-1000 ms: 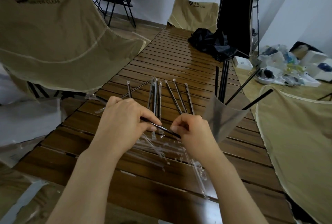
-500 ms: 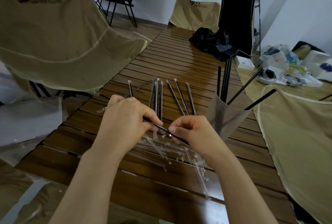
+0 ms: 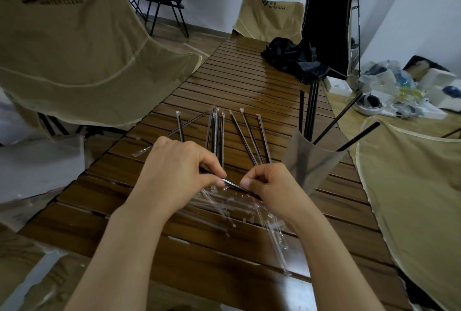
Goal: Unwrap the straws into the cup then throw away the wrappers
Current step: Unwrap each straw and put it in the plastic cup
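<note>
In the lower middle of the frame, the left hand [image 3: 179,171] and the right hand [image 3: 272,183] both pinch one wrapped straw [image 3: 234,186] above the empty wrappers [image 3: 239,211], left of the cup [image 3: 311,161].

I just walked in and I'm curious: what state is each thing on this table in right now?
Left hand: pinching the held straw.
Right hand: pinching the same straw's other end.
Held straw: black, between both hands, above the table.
Wrapped straws: lying flat, still sealed.
Cup: upright, holding several unwrapped straws.
Empty wrappers: clear, scattered on the table.
</note>
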The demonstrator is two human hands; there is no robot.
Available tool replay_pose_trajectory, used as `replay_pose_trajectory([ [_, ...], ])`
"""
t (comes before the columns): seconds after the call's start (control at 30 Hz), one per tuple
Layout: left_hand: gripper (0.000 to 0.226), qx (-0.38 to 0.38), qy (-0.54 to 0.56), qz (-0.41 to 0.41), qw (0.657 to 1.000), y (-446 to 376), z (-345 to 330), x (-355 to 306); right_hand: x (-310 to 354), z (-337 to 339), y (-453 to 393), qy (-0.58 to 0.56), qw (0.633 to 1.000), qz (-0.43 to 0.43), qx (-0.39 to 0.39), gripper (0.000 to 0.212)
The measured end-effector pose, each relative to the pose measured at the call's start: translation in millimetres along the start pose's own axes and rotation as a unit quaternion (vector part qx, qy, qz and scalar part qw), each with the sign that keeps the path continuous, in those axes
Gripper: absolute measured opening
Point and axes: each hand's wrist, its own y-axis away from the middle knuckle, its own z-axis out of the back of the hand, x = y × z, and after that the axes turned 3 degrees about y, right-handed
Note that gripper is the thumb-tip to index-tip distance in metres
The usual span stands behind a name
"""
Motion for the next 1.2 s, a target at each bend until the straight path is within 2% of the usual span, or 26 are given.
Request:
replay_pose_trajectory([
  [0.17, 0.015, 0.010, -0.008, 0.005, 1.000, 2, -4, -2, 1, 1, -4, 0.051, 0.999, 0.016, -0.007, 0.010],
  [0.23, 0.013, -0.003, -0.009, 0.019, 1.000, 3, -4, 2, 0, 1, -7, 0.070, 0.998, 0.002, 0.003, 0.009],
  [0.4, 0.004, -0.047, -0.028, 0.064, 0.996, 6, 1, 14, -6, 0, -7, 0.125, 0.992, 0.031, -0.014, 0.010],
  [0.53, 0.007, -0.062, -0.063, 0.107, 0.990, 10, 6, 23, -3, 2, -15, 0.207, 0.978, -0.011, 0.023, 0.015],
  [0.63, 0.007, -0.077, -0.071, 0.133, 0.986, 12, 11, 30, -4, 4, -21, 0.222, 0.974, -0.022, 0.048, 0.019],
  [0.7, 0.008, -0.076, -0.071, 0.136, 0.985, 11, 10, 29, -4, 4, -19, 0.220, 0.973, -0.042, 0.063, 0.023],
  [0.83, 0.009, -0.060, -0.035, 0.128, 0.989, 9, 6, 24, -13, -3, -8, 0.192, 0.978, 0.072, -0.041, 0.021],
  [0.97, 0.009, -0.024, 0.011, 0.112, 0.993, 8, 6, 21, -6, -2, -5, 0.120, 0.987, 0.106, -0.024, 0.034],
  [1.1, 0.008, -0.003, 0.036, 0.101, 0.994, 6, 5, 16, 2, -2, -1, 0.078, 0.983, 0.156, -0.057, 0.011],
  [1.2, 0.007, -0.006, 0.033, 0.118, 0.992, 9, 10, 22, -4, 6, -2, 0.091, 0.982, 0.140, -0.093, 0.012],
])
